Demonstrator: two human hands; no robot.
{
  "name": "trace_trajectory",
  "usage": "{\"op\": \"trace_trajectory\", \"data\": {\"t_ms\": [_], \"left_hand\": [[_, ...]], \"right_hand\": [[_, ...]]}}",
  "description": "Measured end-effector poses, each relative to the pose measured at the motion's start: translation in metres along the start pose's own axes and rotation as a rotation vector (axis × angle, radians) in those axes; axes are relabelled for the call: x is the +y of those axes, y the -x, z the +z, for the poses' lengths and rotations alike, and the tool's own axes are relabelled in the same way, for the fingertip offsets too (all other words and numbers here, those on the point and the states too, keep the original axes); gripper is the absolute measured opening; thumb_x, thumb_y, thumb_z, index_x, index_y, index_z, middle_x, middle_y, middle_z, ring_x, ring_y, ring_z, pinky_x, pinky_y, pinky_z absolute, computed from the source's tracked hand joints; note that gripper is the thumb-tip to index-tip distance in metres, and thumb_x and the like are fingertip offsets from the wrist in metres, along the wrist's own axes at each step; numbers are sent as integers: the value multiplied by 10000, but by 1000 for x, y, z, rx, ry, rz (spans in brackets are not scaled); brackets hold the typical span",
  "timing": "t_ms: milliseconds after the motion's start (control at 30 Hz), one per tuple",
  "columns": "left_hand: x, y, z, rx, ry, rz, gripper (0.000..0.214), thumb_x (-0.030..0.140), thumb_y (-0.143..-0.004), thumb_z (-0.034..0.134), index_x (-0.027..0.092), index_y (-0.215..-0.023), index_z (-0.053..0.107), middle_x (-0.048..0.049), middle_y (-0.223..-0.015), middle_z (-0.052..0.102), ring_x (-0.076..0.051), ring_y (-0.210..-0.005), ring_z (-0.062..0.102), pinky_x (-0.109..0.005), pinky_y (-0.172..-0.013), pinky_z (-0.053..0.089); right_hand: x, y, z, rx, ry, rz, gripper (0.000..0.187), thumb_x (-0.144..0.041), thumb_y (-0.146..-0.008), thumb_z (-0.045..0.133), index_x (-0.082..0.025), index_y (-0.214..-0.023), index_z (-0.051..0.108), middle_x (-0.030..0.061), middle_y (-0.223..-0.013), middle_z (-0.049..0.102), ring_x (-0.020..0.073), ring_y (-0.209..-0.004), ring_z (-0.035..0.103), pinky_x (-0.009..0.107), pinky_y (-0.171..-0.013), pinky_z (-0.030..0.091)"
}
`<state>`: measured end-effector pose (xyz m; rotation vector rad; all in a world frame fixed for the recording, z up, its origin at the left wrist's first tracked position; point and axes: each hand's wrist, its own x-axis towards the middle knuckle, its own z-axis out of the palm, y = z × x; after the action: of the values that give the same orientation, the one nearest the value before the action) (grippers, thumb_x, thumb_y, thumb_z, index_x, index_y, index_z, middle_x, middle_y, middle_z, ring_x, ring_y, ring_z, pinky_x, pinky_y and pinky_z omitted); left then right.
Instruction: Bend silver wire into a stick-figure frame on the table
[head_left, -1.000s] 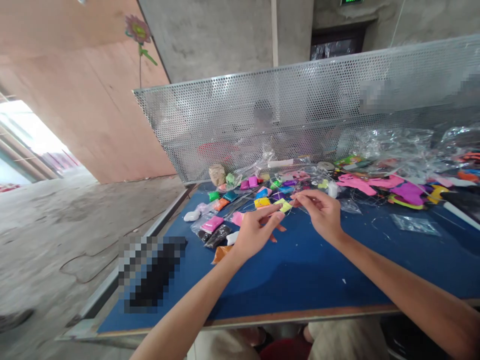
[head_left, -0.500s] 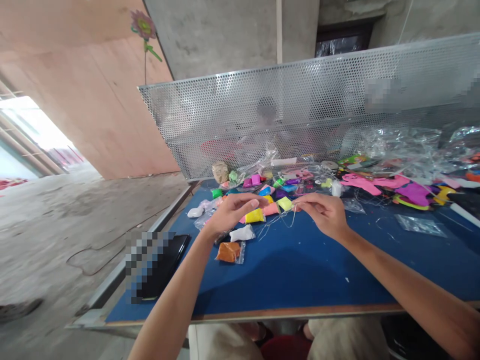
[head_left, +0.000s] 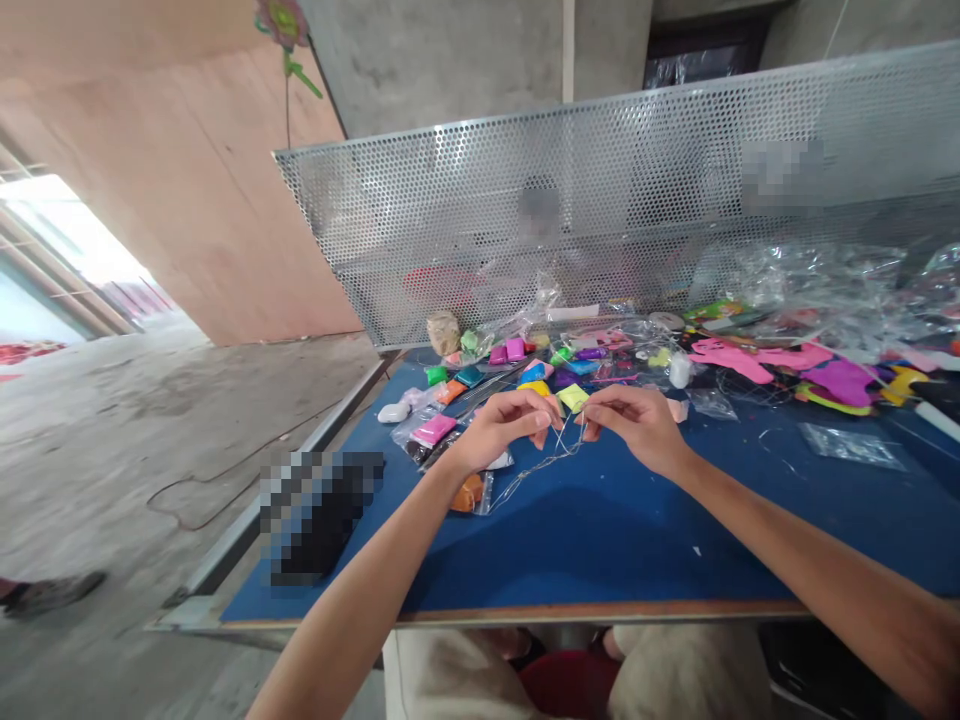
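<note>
My left hand (head_left: 510,428) is closed in a pinch over the middle of the table, gripping a thin pale wire (head_left: 541,463). Close beside it, my right hand (head_left: 636,424) pinches the same wire between thumb and fingertips. Loops of the wire dangle below the fingers toward the left. Just behind the fingertips lies a light yellow packet (head_left: 574,397) of what looks like modelling clay. A pink packet (head_left: 433,431) sits left of my left hand, and an orange-brown packet (head_left: 469,492) is partly hidden under that wrist.
Several more coloured packets, such as a magenta one (head_left: 515,349), lie farther back on the blue tabletop (head_left: 600,550). A perforated metal panel (head_left: 450,220) stands behind them. Pink cut-out shapes (head_left: 731,360) and clear plastic bags (head_left: 817,290) crowd the right. A dark, blurred object (head_left: 330,520) rests at the left edge.
My left hand has moved right, from outstretched fingers to a pinch on the wire beside my right hand. The wire's loops now hang farther left. The view has shifted slightly.
</note>
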<state>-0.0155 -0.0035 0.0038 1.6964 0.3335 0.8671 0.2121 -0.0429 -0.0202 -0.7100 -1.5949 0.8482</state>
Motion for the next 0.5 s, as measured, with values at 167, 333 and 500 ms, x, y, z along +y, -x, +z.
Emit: {"op": "trace_trajectory", "data": {"t_ms": [167,333,500], "left_hand": [[0,1,-3,26,98,8,204,331,-920,614,150,-853,545,-49,-849,624,-98,-647,579,-242,-619,459],[-1,-3,-11,168,125,52,244,346,-919,617,153,-829,498,-14,-817,568,-52,-598,501,-207,-600,430],[-3,-14,-17,338,33,164,274,403,-905,623,173,-855,482,-15,-867,587,-49,-618,548,-201,-614,492]], "right_hand": [[1,-1,-3,-14,-64,-21,112,-284,-888,671,-200,-884,745,39,-760,740,164,-625,705,299,-606,603],[-1,1,-3,-98,-121,-8,109,-275,-882,678,-183,-864,734,51,-795,746,170,-637,712,308,-613,604],[-6,3,5,-213,-104,43,136,-306,-874,688,-177,-877,731,48,-793,753,174,-632,721,303,-617,606]]}}
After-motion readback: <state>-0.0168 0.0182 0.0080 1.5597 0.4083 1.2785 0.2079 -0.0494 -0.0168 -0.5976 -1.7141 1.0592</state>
